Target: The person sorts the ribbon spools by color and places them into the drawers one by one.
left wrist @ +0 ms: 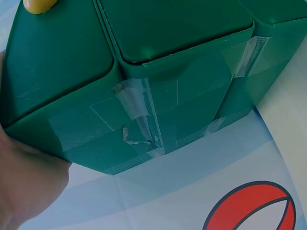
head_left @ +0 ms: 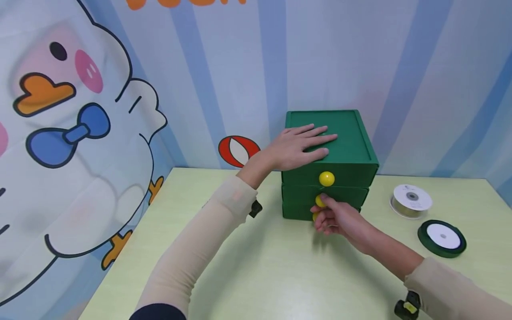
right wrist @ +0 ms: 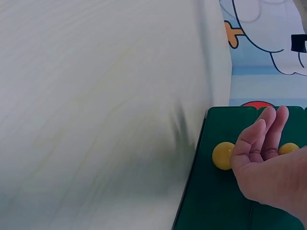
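A green drawer box [head_left: 332,138] with three stacked drawers stands at the back of the table, a round yellow knob on each drawer front. My left hand [head_left: 302,147] rests flat on its top, fingers straight and spread. At the front, my right hand [head_left: 340,221] pinches the middle drawer's yellow knob [head_left: 320,201] with the thumb and a finger. Just above that is the top knob [head_left: 326,179]; the bottom knob [head_left: 315,216] is partly hidden behind my right fingers. All the drawers look closed or nearly so. Clear tape [left wrist: 134,103] joins the tiers along the side.
To the right of the box lie a white-faced ribbon spool [head_left: 412,198] and a dark green ribbon roll [head_left: 442,239]. The pale table [head_left: 256,284] reaches back to a blue striped backdrop [head_left: 232,66] printed with a large white cartoon duck [head_left: 80,195].
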